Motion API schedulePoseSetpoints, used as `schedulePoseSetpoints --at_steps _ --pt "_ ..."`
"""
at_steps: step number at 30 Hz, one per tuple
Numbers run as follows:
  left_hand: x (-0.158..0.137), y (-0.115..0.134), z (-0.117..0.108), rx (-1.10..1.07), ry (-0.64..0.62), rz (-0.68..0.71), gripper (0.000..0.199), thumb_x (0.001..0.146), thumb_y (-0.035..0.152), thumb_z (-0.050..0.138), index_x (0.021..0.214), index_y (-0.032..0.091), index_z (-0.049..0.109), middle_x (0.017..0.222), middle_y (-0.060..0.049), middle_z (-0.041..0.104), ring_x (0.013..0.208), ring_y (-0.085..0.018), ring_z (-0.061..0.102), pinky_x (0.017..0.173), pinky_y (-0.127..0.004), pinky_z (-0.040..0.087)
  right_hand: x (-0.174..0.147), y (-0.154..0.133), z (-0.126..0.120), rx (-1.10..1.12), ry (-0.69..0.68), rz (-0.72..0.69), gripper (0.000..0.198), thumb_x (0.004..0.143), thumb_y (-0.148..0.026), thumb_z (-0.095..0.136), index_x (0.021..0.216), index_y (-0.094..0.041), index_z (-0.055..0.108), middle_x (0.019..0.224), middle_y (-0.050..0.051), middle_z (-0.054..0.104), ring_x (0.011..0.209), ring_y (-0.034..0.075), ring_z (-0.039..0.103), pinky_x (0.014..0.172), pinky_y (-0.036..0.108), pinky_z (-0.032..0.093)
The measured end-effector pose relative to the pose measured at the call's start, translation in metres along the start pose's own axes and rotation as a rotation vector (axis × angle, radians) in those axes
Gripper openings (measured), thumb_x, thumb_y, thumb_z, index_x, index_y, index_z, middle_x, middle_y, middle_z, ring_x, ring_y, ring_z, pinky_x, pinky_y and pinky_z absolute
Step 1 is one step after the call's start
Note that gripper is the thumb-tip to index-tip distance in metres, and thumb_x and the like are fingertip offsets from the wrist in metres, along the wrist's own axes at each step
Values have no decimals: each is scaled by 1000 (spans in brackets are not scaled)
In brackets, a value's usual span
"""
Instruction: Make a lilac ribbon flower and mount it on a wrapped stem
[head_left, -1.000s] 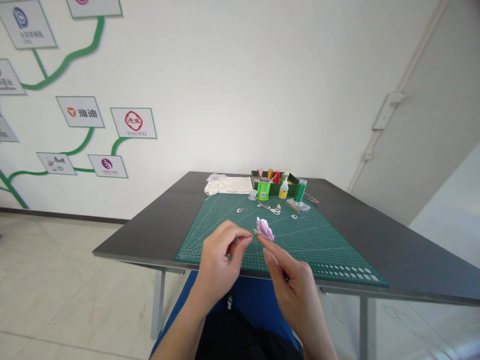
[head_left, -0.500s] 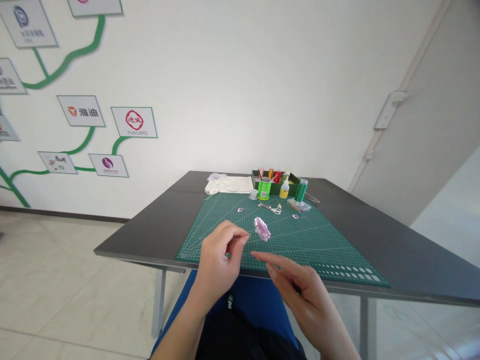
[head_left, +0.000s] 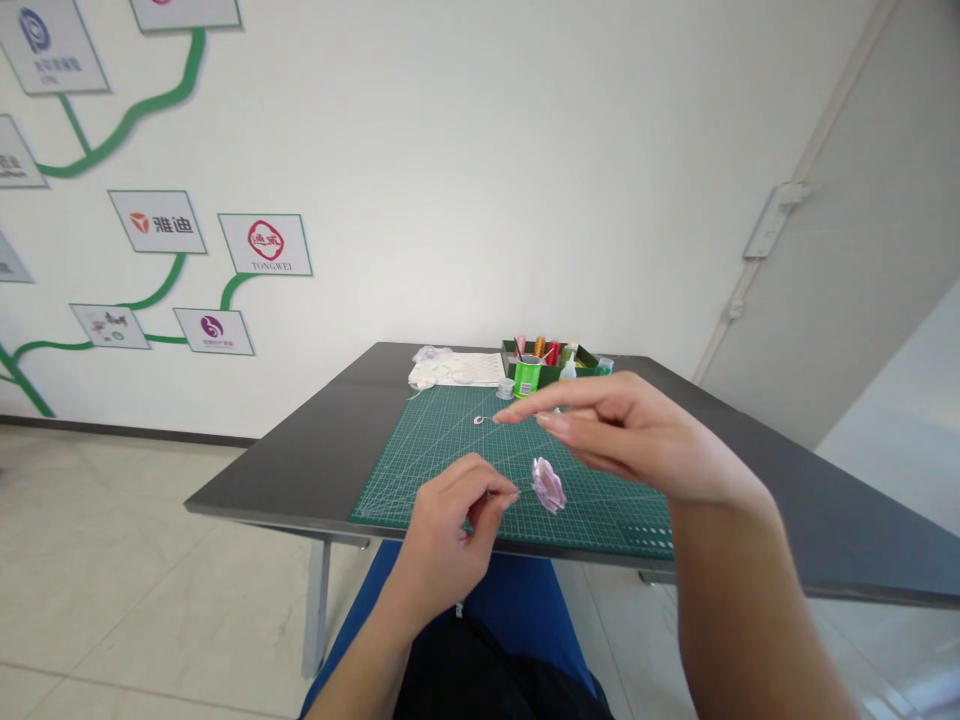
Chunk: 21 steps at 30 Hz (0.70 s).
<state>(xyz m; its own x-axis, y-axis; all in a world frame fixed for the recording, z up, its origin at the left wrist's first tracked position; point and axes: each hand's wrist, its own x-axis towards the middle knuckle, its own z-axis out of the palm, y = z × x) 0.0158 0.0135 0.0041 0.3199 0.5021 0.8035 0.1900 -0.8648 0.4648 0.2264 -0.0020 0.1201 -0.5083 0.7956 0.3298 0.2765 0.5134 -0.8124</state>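
Observation:
A pale lilac flower [head_left: 549,486] hangs over the cutting mat on a thin stem. My left hand [head_left: 454,522] pinches that stem between thumb and forefinger, with the bloom pointing right. My right hand [head_left: 637,430] is held out above the mat, its fingers stretched to the left and nothing visible between them. Just beyond its forefinger tip lies a small white-and-purple looped piece [head_left: 478,420] with a fine wire tail. The scissors and other things behind the right hand are mostly hidden.
The green cutting mat [head_left: 420,450] covers the middle of the dark table [head_left: 300,460]. At the back stand a bright green can [head_left: 527,376], a white bottle [head_left: 568,369], a small pale spool [head_left: 504,389] and a dark green box [head_left: 511,349] of thread spools. White sheets [head_left: 469,369] lie left.
My right hand has risen and moved forward over the mat, covering the scissors. My left hand has shifted slightly right and toward me with the flower.

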Motion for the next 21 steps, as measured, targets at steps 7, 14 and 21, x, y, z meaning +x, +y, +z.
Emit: schedulePoseSetpoints --at_steps 7,14,21 --pt "0 3 -3 -56 39 -1 16 103 10 64 90 19 68 79 0 62 64 -11 54 56 -23 38 38 61 -13 103 -165 133 51 103 -39 64 137 -3 73 40 -15 30 38 7 19 40 23 11" --pt "0 -6 -9 -51 127 -8 15 103 12 64 90 19 68 79 1 62 63 -10 51 57 -23 38 -1 119 16 176 -316 273 46 100 -43 65 131 -11 77 43 -14 33 36 7 24 37 19 18" --pt "3 -19 -3 7 114 -36 18 101 10 63 85 19 67 78 0 63 65 -13 53 59 -25 39 -48 103 33 212 -413 214 52 110 -50 57 144 -15 74 54 -11 30 43 7 23 41 20 19"
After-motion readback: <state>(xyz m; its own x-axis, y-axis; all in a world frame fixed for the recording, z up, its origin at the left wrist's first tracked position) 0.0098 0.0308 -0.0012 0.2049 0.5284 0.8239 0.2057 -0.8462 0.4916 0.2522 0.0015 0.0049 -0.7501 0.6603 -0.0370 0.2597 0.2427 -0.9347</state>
